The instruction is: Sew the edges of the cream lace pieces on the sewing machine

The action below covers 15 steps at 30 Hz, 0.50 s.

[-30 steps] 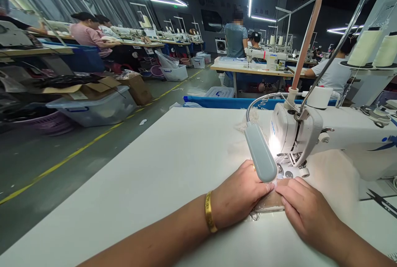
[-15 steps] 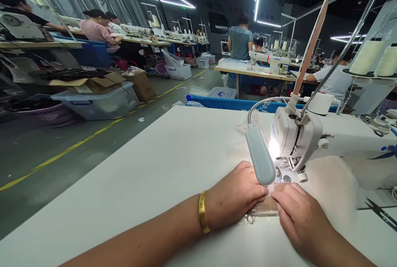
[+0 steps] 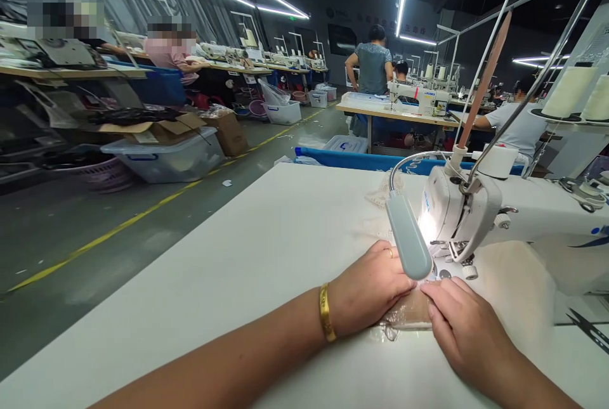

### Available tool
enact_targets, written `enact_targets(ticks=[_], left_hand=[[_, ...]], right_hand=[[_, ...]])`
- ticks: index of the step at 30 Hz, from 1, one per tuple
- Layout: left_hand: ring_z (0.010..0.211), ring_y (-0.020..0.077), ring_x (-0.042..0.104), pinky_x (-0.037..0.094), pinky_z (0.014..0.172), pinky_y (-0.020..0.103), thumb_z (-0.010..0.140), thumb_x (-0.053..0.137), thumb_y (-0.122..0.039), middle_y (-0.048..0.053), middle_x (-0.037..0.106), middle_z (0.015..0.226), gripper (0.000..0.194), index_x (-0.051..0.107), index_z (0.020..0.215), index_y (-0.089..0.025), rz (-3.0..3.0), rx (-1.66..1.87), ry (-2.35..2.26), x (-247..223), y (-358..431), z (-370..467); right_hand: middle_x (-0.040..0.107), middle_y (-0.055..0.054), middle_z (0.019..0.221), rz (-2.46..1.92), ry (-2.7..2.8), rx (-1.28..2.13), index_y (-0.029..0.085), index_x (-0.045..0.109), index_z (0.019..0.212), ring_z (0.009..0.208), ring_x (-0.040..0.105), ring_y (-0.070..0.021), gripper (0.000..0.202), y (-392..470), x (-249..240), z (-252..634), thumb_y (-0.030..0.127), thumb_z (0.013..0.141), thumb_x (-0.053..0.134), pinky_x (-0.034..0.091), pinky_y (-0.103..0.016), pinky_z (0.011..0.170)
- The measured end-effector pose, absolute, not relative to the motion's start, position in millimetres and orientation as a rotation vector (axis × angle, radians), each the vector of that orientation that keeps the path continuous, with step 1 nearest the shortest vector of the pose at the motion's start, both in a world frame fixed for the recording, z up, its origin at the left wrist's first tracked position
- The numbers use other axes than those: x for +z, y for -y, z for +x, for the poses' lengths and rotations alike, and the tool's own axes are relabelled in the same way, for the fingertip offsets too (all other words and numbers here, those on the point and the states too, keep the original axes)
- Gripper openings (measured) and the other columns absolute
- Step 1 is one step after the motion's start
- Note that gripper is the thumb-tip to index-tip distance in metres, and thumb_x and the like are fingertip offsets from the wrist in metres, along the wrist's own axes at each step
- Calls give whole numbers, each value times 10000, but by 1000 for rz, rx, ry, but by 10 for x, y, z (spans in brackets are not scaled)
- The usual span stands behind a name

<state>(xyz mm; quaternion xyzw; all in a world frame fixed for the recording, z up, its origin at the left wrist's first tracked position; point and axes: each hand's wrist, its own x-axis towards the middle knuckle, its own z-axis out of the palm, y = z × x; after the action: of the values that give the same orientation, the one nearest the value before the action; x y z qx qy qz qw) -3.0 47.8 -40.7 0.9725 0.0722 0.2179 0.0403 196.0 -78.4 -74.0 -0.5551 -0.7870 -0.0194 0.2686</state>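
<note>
A small tan piece of fabric [image 3: 415, 309] with a sheer, shiny edge lies on the table in front of the white sewing machine [image 3: 445, 206]. My left hand [image 3: 368, 288] presses its closed fingers on the fabric's left side; a lamp head partly hides the fingertips. On the right side, my right hand [image 3: 469, 320] pinches the same fabric, its fingers curled close to the left thumb. Both hands are just in front of the needle area, where the grey lamp head [image 3: 409, 241] blocks part of the view. Sheer pale fabric [image 3: 516, 282] spreads to the right, under the machine arm.
Black thread snips [image 3: 590, 331] lie at the right edge of the white table [image 3: 214, 282]. Lace scraps [image 3: 384, 190] rest behind the lamp. Thread cones [image 3: 568, 92] stand at the upper right. Across the aisle are plastic bins [image 3: 166, 158] and people at machines.
The camera view has turned slightly left, so the scene sits a little further right. Both hands stay on the fabric by the needle area, with little visible movement against the machine.
</note>
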Motion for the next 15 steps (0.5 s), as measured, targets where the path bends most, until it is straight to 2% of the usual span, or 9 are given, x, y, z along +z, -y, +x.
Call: enact_targets(ticks=[5, 9, 15], left_hand=[[907, 223, 652, 476, 854, 367, 1021, 506, -143, 62, 740, 917, 214, 707, 986, -207, 2951, 655, -192, -435, -466, -35], [888, 223, 648, 483, 836, 367, 1014, 512, -141, 63, 738, 910, 210, 709, 986, -207, 2931, 654, -175, -429, -463, -37], [897, 224, 656, 491, 850, 373, 1004, 517, -118, 58, 742, 907, 211, 707, 986, -208, 2932, 679, -155, -438, -462, -28]], right_hand=[[683, -50, 892, -1559, 2087, -1, 217, 629, 1206, 794, 639, -254, 283, 786, -750, 2011, 166, 1051, 398, 510, -389, 684], [710, -61, 946, -1612, 2027, -15, 228, 610, 1247, 827, 654, -262, 287, 784, -777, 2033, 183, 1058, 398, 515, -398, 704], [695, -50, 897, -1579, 2081, -24, 229, 614, 1274, 802, 635, -264, 323, 778, -774, 2020, 159, 1038, 405, 511, -401, 685]])
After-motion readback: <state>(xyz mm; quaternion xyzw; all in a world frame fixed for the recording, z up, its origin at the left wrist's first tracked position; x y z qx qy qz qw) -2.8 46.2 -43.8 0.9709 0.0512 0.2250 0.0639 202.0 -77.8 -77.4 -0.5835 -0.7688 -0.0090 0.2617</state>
